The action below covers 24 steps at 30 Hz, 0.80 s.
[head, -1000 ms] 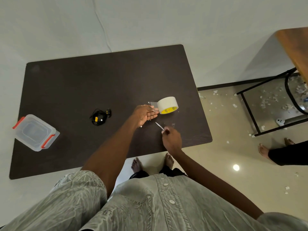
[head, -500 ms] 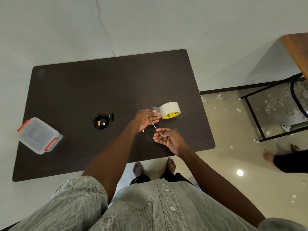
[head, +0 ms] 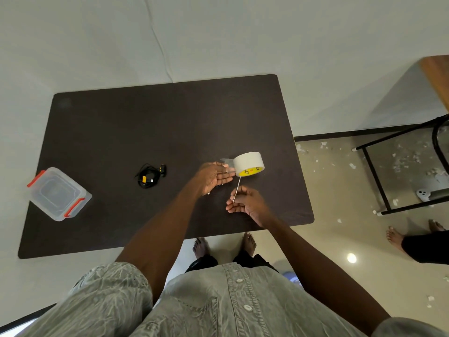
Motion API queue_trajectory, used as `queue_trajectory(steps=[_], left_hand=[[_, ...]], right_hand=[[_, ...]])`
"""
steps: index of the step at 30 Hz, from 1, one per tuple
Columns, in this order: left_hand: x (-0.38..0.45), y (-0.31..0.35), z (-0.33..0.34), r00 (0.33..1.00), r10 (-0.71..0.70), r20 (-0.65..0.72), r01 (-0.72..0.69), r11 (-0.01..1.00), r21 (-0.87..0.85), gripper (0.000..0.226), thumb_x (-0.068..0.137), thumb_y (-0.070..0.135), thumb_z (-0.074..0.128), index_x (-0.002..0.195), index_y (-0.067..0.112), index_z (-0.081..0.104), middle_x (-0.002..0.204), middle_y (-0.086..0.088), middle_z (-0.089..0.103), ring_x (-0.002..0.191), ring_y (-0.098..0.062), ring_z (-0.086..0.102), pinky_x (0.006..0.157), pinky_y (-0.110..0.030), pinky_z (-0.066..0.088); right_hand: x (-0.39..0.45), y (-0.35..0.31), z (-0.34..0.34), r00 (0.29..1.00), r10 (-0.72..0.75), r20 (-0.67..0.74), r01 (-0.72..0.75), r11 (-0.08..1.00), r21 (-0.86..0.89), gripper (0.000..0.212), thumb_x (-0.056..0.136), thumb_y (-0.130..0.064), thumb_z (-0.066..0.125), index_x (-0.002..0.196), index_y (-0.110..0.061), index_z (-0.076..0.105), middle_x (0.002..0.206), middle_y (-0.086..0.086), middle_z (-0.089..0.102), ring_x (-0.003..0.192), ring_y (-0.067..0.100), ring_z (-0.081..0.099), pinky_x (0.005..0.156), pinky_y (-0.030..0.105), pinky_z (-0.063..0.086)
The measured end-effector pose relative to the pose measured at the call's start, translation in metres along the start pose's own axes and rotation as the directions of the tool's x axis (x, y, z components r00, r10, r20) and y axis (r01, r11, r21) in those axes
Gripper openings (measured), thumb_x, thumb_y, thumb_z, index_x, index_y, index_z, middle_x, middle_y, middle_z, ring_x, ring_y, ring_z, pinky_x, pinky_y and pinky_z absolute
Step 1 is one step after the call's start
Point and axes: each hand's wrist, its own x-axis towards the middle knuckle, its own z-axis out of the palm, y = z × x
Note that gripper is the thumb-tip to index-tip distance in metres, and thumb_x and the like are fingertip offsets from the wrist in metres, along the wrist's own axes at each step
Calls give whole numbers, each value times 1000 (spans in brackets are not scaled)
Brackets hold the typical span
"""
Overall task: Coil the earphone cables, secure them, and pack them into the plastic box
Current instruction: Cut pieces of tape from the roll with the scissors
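My right hand (head: 245, 203) pinches a thin tape strip (head: 237, 189); my left hand (head: 213, 176), fingers apart, steadies the tape roll (head: 249, 164) near the desk's (head: 170, 117) right edge. The coiled earphones (head: 149, 175) lie mid-desk, unpacked; the plastic box (head: 58, 193) waits at the left edge.

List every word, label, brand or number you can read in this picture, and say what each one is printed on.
Tape roll, yellow inner core: red and dark print, perhaps a short brand mark between two round logos, too small and blurred to read.
Coiled earphone cable: small yellow and white tags, no legible text.
Plastic box: no print visible.
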Motion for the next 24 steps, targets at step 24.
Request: queue_trajectory(steps=[24], left_hand=[[-1,0,8,996,-7,-90,6,1000,-11,11,91,-7,53,99,0,56,102,-25,68,99,-35,67,89,-41,54]], right_hand=[[29,-12,-21,983,74,166,-70,997,-29,46,93,-19,62,124,14,53,78,9,59,72,21,60,69,30,52]])
